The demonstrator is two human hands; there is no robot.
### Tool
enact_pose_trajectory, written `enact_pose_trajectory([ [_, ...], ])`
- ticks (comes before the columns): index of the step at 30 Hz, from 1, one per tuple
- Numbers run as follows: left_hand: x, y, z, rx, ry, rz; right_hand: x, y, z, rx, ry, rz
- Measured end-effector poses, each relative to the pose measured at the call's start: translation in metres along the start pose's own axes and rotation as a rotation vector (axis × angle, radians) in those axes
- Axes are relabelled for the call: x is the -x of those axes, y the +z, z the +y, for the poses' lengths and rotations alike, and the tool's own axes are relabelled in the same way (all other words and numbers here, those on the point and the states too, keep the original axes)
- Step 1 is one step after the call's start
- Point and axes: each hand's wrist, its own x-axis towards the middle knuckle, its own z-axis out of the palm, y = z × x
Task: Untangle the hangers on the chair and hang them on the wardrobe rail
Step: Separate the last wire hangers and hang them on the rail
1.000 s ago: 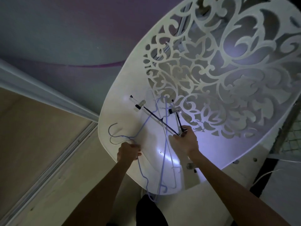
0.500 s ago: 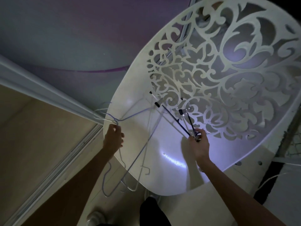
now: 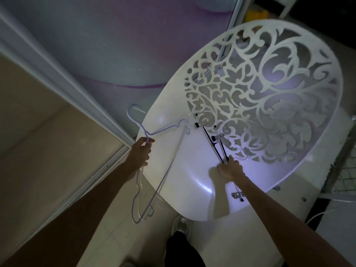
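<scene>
- Left hand point(image 3: 140, 151) grips the pale blue wire hangers point(image 3: 154, 170) at the neck, just under the hooks, fingers curled round the wire. Looks like 2 or more in the bunch; exact count unclear in the dim light.
- Wire bunch sits at the near-left edge of the white chair point(image 3: 173, 147): far shoulder ends over the seat, near ends hang past the seat edge over the floor point(image 3: 48, 160).
- Right hand point(image 3: 230, 168) is closed on the black clip hangers point(image 3: 213, 143) at their near end, w/ the bars running away toward the far-left up the seat. Metal clips show at the far ends, by the chair's cut-out scroll back.
- One more metal clip point(image 3: 238, 195) lies on the seat just near of the right wrist; can't tell which hanger it belongs to.
- Progress, my read: early. The 2 groups look pulled apart, wire left, clip right, no crossing visible btwn them. Wire ones may be tangled w/ each other.
- Left to do: split each bunch, lift off the chair, hook all on the wardrobe rail. Rail not in view; sliding door track point(image 3: 92, 170) on the left may be the wardrobe. Nothing hung yet as far as shown.
</scene>
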Motion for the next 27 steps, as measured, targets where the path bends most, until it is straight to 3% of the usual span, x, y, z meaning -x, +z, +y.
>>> enact_pose_trajectory([
  [3,0.036,-0.012,0.017,0.088,-0.083,-0.119,0.030,-0.015,-0.012,0.133,-0.056,-0.055],
  [6,0.082,-0.036,0.030,0.162,-0.189,-0.246,0.090,-0.031,-0.044,0.040,-0.242,-0.178],
  [9,0.123,-0.058,0.037,0.212,-0.231,-0.289,0.165,-0.039,-0.088,-0.130,-0.347,-0.416],
  [12,0.169,-0.090,0.039,0.229,-0.213,-0.280,0.243,-0.035,-0.125,-0.194,-0.455,-0.562],
  [21,0.295,-0.229,0.038,0.221,-0.057,-0.089,0.429,0.003,-0.196,-0.028,-0.661,-0.723],
  [27,0.353,-0.312,0.051,0.338,0.085,-0.034,0.521,0.018,-0.247,-0.021,-0.828,-0.628],
])
